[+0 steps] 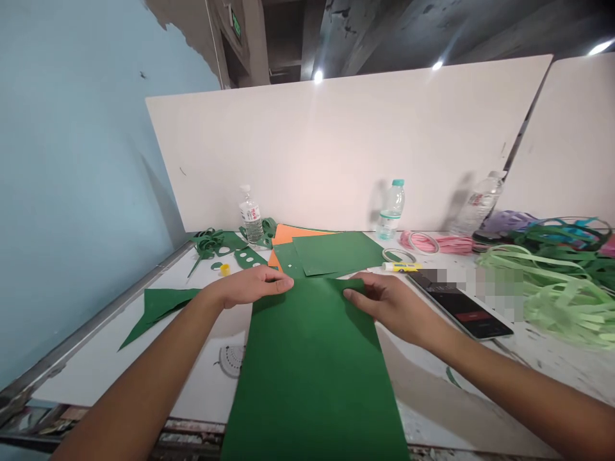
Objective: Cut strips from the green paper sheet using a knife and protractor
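Observation:
A large sheet of dark green paper (314, 378) stretches from the middle of the table toward me, past the near edge. My left hand (252, 286) pinches its far left corner between thumb and fingers. At the far right corner, my right hand (384, 298) grips the same sheet, thumb on top and fingers mostly hidden beneath. Just beyond the sheet lie more green sheets (336, 251) on orange paper (302, 234). A glue stick (402, 267) rests past my right hand. A yellow cap (225, 270) sits near my left hand.
At left lies a cut green paper piece (158, 307), with a protractor (232, 360) nearer the sheet. A phone (464, 304) and light green paper strips (567, 301) are at right. Bottles, including a teal-capped one (391, 211), stand along the white partition (346, 147). Tape rolls (400, 255) lie behind.

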The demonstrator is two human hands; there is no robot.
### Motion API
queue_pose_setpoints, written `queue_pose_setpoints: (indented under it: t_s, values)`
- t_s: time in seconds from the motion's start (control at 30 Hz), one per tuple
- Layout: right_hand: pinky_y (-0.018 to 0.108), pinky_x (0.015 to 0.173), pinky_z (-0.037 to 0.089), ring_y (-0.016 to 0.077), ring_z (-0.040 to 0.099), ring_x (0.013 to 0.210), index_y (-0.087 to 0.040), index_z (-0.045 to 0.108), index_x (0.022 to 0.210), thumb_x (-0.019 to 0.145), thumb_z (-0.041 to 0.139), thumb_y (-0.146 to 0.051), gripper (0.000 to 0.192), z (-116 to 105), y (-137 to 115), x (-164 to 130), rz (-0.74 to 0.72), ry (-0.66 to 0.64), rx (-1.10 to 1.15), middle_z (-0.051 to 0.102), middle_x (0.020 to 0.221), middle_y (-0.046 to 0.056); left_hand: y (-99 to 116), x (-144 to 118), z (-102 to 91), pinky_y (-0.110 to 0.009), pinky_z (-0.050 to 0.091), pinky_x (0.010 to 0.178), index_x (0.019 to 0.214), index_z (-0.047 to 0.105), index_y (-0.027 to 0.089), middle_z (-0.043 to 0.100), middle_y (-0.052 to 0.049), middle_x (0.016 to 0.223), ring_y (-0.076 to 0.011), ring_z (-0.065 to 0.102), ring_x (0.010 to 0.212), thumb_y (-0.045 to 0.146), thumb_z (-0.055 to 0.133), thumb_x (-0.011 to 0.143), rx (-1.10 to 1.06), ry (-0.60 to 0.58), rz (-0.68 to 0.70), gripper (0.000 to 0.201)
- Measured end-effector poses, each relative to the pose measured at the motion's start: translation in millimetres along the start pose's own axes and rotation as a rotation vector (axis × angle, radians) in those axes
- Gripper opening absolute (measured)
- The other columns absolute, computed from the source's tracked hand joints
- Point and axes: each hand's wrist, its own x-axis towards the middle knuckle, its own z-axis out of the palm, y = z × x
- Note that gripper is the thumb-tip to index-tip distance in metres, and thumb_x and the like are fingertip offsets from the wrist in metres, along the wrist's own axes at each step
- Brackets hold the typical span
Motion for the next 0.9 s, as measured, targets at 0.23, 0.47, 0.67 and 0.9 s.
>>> queue_pose_setpoints:
  t_s: [0.23, 0.47, 0.67, 0.9]
  values:
    - [0.036, 0.063, 0.049, 0.0233, 0.061, 0.071, -0.032, 0.069, 0.099, 0.094, 0.054, -0.057, 0.029, 20.3, 20.4, -8.9, -0.075, 0.012, -0.038, 0.070, 0.086, 0.001, 0.7, 5.2, -5.9, -0.037, 0.055, 0.093, 0.123, 0.067, 0.022, 0.072, -0.009, 0.123, -0.0257, 0.067, 0.112, 0.050, 0.047, 0.097, -0.201, 0.245, 0.103, 0.043]
    - [0.032, 0.063, 0.047, 0.0202, 0.055, 0.068, -0.031, 0.069, 0.098, 0.097, 0.053, -0.054, 0.027, 23.8, 26.2, -13.5, -0.098, -0.012, -0.050, 0.064, 0.080, 0.000, -4.2, 17.5, 6.6, -0.038, 0.050, 0.087, 0.051, 0.054, 0.021, 0.071, -0.004, 0.079, -0.0238, 0.065, 0.091, 0.018, 0.044, 0.064, -0.123, 0.550, 0.235, 0.017]
    - [0.029, 0.060, 0.043, 0.0174, 0.051, 0.066, -0.027, 0.069, 0.096, 0.098, 0.052, -0.051, 0.029, 25.7, 22.9, -16.1, -0.094, -0.012, -0.045, 0.060, 0.077, 0.000, -4.3, 20.6, 8.2, -0.033, 0.045, 0.075, 0.053, 0.041, 0.022, 0.053, 0.000, 0.064, -0.0187, 0.057, 0.075, 0.019, 0.039, 0.058, -0.062, 0.599, 0.191, 0.007]
    - [0.027, 0.062, 0.043, 0.0161, 0.051, 0.067, -0.026, 0.069, 0.099, 0.098, 0.054, -0.045, 0.024, 23.9, 17.3, -17.3, -0.089, 0.011, -0.011, 0.064, 0.083, 0.000, -2.4, 14.8, 13.8, -0.032, 0.050, 0.077, 0.109, 0.064, 0.024, 0.070, -0.006, 0.112, -0.0230, 0.065, 0.099, 0.029, 0.060, 0.079, -0.038, 0.221, 0.033, 0.031]
